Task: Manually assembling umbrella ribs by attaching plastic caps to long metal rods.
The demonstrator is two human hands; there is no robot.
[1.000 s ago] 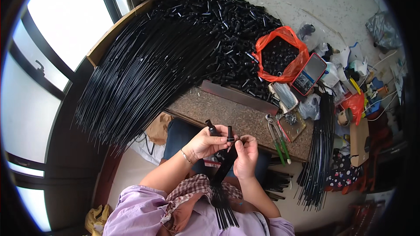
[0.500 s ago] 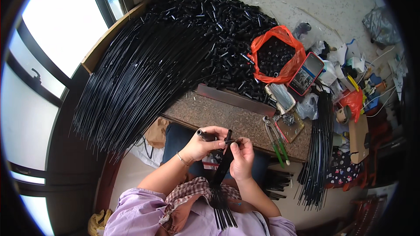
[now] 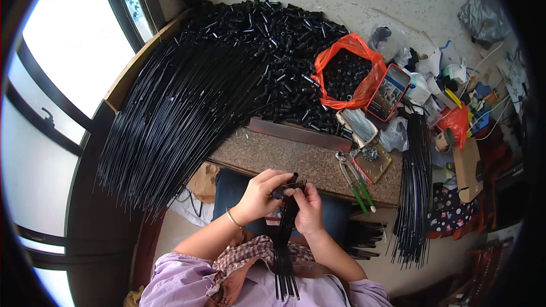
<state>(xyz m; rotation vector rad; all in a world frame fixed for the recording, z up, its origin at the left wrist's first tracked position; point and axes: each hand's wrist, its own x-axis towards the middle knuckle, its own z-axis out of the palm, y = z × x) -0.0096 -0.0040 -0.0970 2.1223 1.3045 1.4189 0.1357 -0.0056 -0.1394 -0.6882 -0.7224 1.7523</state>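
Both my hands are raised over my lap, close together in front of the table edge. My left hand (image 3: 263,194) is closed around a short black tube (image 3: 293,178), whose end pokes out past the fingertips. Right beside it, the thumb and forefinger of my right hand (image 3: 307,211) pinch the upper ends of several thin black rods (image 3: 285,256). These rods hang down as a bundle between my forearms, across the checked cloth on my lap. The tube and the rod tips meet or nearly meet; my fingers partly hide the contact.
Long black rods (image 3: 170,108) lie fanned across the table's left, below heaped black tubes (image 3: 273,34). A metal bar (image 3: 300,134) edges the heap. To the right are a red plastic bag (image 3: 375,59), a phone (image 3: 389,92), green-handled pliers (image 3: 355,185) and another rod bundle (image 3: 414,193).
The tube in my left hand has swung from pointing left to beside the rod tips. My hands have drawn closer together, and the hanging rods are gathered more narrowly.
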